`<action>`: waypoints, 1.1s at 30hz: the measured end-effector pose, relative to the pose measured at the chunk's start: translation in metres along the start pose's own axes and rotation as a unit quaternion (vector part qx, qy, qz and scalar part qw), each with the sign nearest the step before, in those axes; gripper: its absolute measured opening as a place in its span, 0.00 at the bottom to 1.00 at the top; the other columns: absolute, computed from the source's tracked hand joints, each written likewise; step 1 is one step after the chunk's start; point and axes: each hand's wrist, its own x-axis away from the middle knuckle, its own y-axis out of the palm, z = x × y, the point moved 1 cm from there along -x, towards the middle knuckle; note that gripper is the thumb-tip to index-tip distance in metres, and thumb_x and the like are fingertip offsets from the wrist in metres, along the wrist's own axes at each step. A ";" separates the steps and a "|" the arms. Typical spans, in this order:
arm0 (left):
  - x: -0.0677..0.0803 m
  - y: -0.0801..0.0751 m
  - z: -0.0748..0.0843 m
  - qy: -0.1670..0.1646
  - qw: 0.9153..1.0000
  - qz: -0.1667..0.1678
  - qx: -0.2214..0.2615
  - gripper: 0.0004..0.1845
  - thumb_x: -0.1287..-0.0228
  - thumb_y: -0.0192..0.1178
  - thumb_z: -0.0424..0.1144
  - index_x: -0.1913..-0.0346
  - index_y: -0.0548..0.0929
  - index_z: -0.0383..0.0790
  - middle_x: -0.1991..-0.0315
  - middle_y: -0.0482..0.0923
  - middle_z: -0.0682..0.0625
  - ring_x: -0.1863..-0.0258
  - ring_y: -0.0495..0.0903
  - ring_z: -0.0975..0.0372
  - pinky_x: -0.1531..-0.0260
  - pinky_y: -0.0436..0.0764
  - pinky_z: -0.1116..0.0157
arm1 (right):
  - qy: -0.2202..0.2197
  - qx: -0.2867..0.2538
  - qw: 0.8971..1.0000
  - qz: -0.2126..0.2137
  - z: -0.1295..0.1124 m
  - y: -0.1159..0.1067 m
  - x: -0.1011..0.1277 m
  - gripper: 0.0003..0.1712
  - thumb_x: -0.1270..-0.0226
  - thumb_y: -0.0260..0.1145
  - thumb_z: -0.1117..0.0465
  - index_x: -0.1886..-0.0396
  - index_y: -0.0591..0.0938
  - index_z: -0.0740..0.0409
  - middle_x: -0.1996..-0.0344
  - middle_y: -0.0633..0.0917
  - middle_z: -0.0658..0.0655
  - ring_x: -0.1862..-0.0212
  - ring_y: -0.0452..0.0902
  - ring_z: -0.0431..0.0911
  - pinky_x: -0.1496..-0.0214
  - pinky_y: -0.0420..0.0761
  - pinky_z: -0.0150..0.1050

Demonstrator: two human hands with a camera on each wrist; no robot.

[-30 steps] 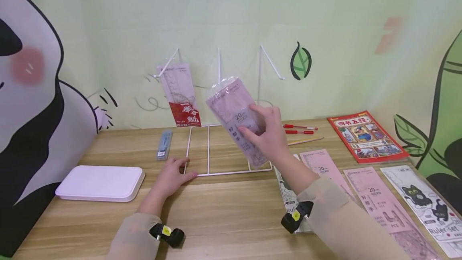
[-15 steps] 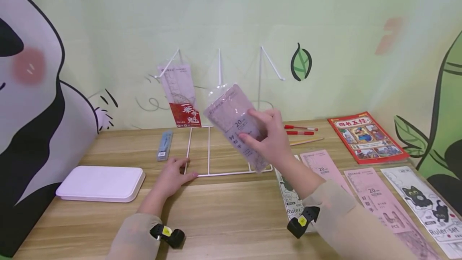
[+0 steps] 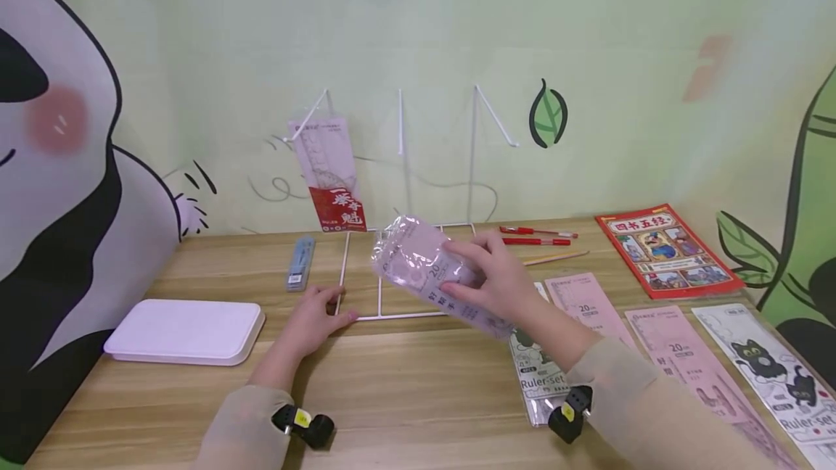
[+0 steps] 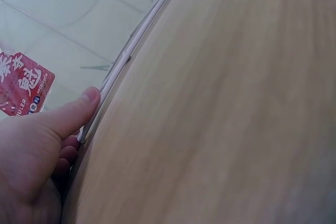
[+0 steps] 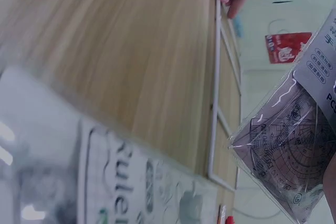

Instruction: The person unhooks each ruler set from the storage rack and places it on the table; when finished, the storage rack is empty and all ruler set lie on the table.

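My right hand [image 3: 490, 278] pinches a pink ruler set in a clear plastic sleeve [image 3: 424, 274], tilted above the white wire display rack [image 3: 411, 316]. A protractor shows through the pack's lower end in the right wrist view. My left hand [image 3: 316, 321] grips the front left corner of the rack's base; its thumb [image 4: 79, 111] lies along the wire and the other fingers are partly hidden. Another pink and red ruler set [image 3: 329, 172] hangs on the rack's left hook. The middle hook [image 3: 400, 122] and right hook [image 3: 496, 116] carry nothing.
A white case [image 3: 186, 332] and a blue pack [image 3: 300, 264] lie on the left. To the right are red pens [image 3: 535, 241], a pencil [image 3: 555, 258], a red comic book [image 3: 669, 251], pink ruler sets [image 3: 692, 361] and cat-print ruler sets [image 3: 773, 368].
My right hand has lowered the pink ruler set away from the middle hook, and the pack now tilts flatter. The left hand stays at the rack's corner.
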 end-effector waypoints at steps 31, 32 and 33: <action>-0.004 -0.005 -0.006 0.014 0.999 -0.028 0.004 0.28 0.42 0.66 0.44 0.41 0.74 0.32 0.56 0.71 0.42 0.58 0.74 0.53 0.54 0.73 0.53 | -0.057 0.086 0.956 -0.276 0.015 0.031 0.013 0.30 0.48 0.68 0.39 0.44 0.78 0.37 0.57 0.73 0.47 0.66 0.68 0.37 0.68 0.71 0.31; -0.005 -0.005 -0.006 0.016 0.999 -0.029 0.004 0.28 0.42 0.66 0.44 0.41 0.74 0.32 0.57 0.71 0.42 0.58 0.74 0.53 0.54 0.73 0.53 | -0.056 0.089 0.953 -0.284 0.015 0.033 0.013 0.30 0.48 0.68 0.38 0.44 0.78 0.36 0.57 0.73 0.46 0.66 0.69 0.37 0.67 0.71 0.31; -0.005 -0.006 -0.006 0.018 0.999 -0.029 0.004 0.28 0.42 0.66 0.44 0.42 0.75 0.32 0.57 0.71 0.42 0.58 0.73 0.53 0.55 0.73 0.53 | -0.057 0.095 0.951 -0.290 0.014 0.036 0.012 0.30 0.48 0.68 0.38 0.44 0.78 0.36 0.57 0.73 0.46 0.65 0.69 0.37 0.68 0.71 0.32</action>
